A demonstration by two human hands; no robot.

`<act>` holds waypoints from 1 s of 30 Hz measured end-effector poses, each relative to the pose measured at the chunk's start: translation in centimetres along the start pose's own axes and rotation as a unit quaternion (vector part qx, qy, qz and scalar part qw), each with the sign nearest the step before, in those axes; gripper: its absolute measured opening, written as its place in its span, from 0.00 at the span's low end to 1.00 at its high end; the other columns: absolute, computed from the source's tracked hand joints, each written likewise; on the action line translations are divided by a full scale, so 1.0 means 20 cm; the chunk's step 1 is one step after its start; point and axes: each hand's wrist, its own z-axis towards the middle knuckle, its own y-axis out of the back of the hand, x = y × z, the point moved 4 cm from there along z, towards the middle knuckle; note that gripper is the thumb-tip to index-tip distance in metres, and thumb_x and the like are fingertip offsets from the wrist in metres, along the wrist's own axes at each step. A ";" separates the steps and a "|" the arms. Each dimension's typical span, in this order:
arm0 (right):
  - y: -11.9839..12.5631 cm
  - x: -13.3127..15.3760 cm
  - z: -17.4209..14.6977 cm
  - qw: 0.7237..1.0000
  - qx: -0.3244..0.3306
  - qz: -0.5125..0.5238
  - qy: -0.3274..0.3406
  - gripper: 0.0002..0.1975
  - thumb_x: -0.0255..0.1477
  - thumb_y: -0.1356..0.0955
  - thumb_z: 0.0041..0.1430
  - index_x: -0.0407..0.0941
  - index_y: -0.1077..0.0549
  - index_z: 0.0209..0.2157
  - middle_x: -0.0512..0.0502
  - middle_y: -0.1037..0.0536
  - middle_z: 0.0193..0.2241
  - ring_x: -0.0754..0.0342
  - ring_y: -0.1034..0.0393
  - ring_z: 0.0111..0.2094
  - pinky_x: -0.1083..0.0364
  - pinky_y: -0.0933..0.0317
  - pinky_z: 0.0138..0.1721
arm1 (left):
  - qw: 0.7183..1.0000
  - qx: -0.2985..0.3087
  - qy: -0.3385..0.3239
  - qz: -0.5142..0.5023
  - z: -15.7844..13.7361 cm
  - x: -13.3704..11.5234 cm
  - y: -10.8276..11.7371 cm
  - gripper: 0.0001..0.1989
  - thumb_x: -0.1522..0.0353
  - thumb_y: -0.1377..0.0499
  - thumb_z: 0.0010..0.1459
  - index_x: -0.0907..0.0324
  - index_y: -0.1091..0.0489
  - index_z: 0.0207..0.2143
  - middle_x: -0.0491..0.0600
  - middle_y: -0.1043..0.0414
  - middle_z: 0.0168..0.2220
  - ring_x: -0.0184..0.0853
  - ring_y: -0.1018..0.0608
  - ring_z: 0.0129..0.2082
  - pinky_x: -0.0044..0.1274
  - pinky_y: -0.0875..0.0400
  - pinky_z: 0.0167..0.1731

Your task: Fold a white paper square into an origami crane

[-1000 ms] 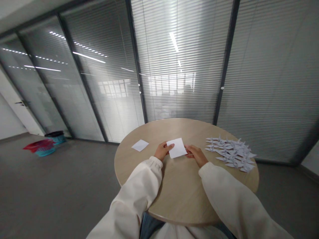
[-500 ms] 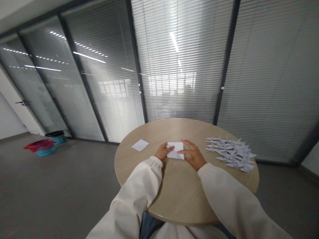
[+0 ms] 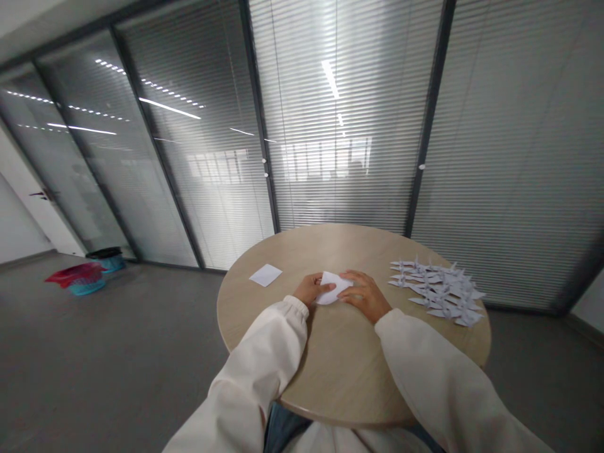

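Observation:
A white sheet of paper (image 3: 334, 290) is between my two hands, just above or on the round wooden table (image 3: 344, 358); which of the two, I cannot tell. My left hand (image 3: 311, 289) pinches its left side, with the thumb lying on top. At its right edge, the fingers of my right hand (image 3: 365, 294) close on the paper, thumb below and fingertips above. The sheet looks tilted and slightly bent. Another white square of paper (image 3: 265, 275) lies flat to the left of my hands.
Several folded white paper pieces with pointed tips (image 3: 438, 292) are grouped on the table's right side. Glass panels with blinds (image 3: 349, 195) stand behind the table. Two blue bins lie on the floor at left, one with a red liner (image 3: 78, 275), one with a black liner (image 3: 104, 253).
The sheet has turned and tilted from a flat, level square to a slanted position. My right fingers have moved in closer around its right edge. The other paper pieces have stayed put.

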 end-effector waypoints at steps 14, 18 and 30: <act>-0.01 -0.10 -0.01 0.990 -0.091 0.019 -0.107 0.06 0.34 0.32 0.46 0.46 0.29 0.27 0.47 0.32 0.32 0.52 0.38 0.37 0.52 0.43 0.42 | 0.994 0.103 0.022 -0.040 -0.06 -0.05 -0.17 0.26 0.53 0.44 0.45 0.68 0.30 0.36 0.57 0.28 0.33 0.36 0.26 0.31 0.26 0.31 0.33; -0.01 -0.12 -0.01 0.985 -0.101 0.039 -0.134 0.07 0.35 0.34 0.47 0.46 0.30 0.26 0.47 0.32 0.32 0.53 0.37 0.38 0.52 0.44 0.43 | 0.994 0.106 0.002 0.008 -0.07 -0.07 -0.17 0.24 0.62 0.36 0.38 0.67 0.31 0.37 0.55 0.29 0.35 0.36 0.27 0.34 0.27 0.32 0.36; -0.02 -0.13 -0.01 0.984 -0.084 0.043 -0.153 0.08 0.35 0.33 0.45 0.45 0.31 0.22 0.48 0.32 0.32 0.53 0.37 0.37 0.53 0.44 0.42 | 0.988 0.109 -0.037 0.101 -0.06 -0.05 -0.17 0.21 0.63 0.37 0.39 0.66 0.31 0.35 0.52 0.28 0.32 0.33 0.27 0.31 0.23 0.31 0.32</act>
